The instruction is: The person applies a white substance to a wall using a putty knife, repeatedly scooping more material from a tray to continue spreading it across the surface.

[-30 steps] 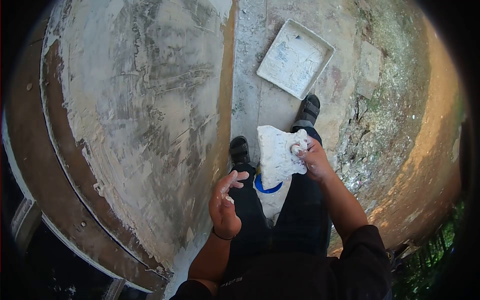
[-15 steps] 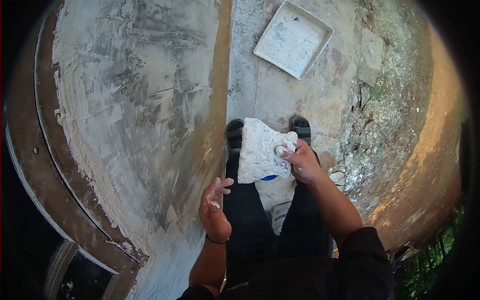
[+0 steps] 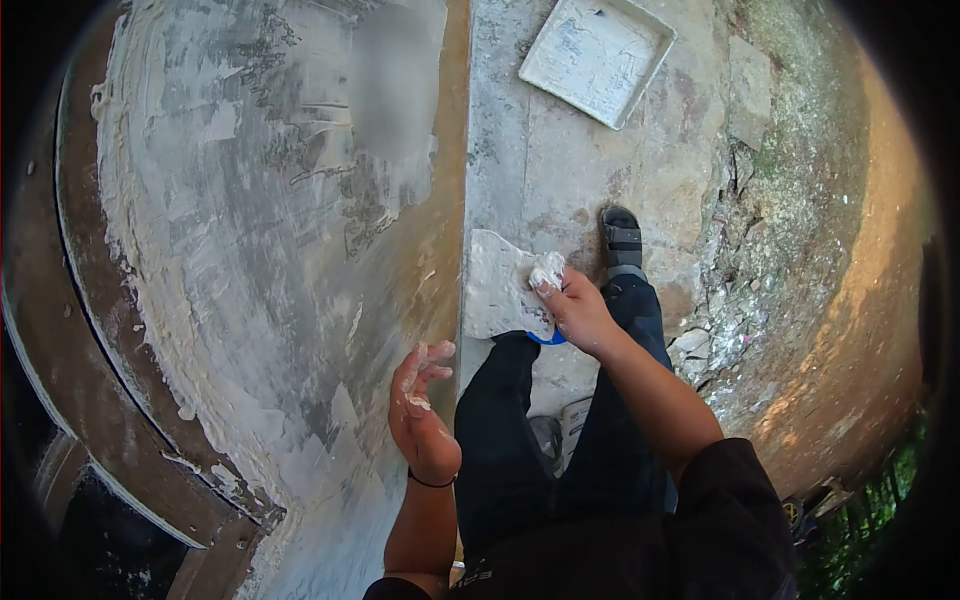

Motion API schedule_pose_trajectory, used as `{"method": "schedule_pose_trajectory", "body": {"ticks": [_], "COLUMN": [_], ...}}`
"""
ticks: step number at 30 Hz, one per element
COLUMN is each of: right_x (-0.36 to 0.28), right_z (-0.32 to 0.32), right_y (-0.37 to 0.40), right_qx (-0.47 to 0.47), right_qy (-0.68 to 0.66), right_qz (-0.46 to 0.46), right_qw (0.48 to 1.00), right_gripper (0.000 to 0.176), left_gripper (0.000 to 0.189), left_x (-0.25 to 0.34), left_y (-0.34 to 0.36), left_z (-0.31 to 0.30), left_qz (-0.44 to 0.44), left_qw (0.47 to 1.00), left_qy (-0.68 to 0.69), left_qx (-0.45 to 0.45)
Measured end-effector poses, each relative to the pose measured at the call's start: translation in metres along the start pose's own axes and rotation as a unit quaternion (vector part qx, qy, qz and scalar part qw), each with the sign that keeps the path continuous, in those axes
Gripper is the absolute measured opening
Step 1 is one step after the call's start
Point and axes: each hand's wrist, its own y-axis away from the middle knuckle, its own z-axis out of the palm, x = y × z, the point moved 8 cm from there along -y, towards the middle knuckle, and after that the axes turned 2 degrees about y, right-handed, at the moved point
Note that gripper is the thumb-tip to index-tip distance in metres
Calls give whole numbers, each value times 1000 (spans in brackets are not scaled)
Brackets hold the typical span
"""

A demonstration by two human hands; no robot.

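My right hand [image 3: 580,310] grips a flat board [image 3: 495,285] covered in white plaster, its thumb on top and smeared white. A blue edge shows under the board near my fingers. A lump of plaster sits beside the thumb. To the left, my left hand [image 3: 422,405] is raised near the wall with its fingers apart and slightly bent, holding nothing. White paste coats its fingertips. The wall [image 3: 290,200] beside it carries uneven grey and white plaster.
A square white tray [image 3: 598,62] smeared with plaster lies on the concrete floor [image 3: 570,180] ahead. Broken rubble [image 3: 700,345] lies at the right. A brown frame [image 3: 140,400] borders the wall at the left. My sandalled foot [image 3: 621,238] stands beyond the board.
The board and my right hand have shifted slightly left and up, and plaster now bulges at the thumb. My legs have moved as in a step; the view has shifted along the wall.
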Motion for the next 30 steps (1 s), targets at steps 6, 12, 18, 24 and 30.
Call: {"method": "schedule_pose_trajectory", "body": {"ticks": [6, 12, 18, 24, 30], "right_x": [9, -8, -6, 12, 14], "right_z": [61, 97, 112, 127, 151], "right_y": [-13, -32, -65, -93, -103], "right_qx": [153, 227, 220, 230, 209], "right_qy": [184, 242, 297, 313, 253], "right_qz": [-47, -123, -105, -108, -121], "right_qw": [970, 935, 923, 915, 937], "right_gripper": [22, 19, 20, 18, 23], "left_gripper": [57, 59, 56, 56, 59], "left_x": [-16, -29, -26, -34, -26], "left_y": [0, -5, -35, -49, -36], "left_z": [-46, -49, -31, -23, -26], "left_qz": [16, 0, 51, 78, 110], "left_qw": [1000, 1000, 998, 987, 979], "left_qy": [-16, -12, -47, -141, -173], "left_qx": [0, 1, 6, 17, 3]}}
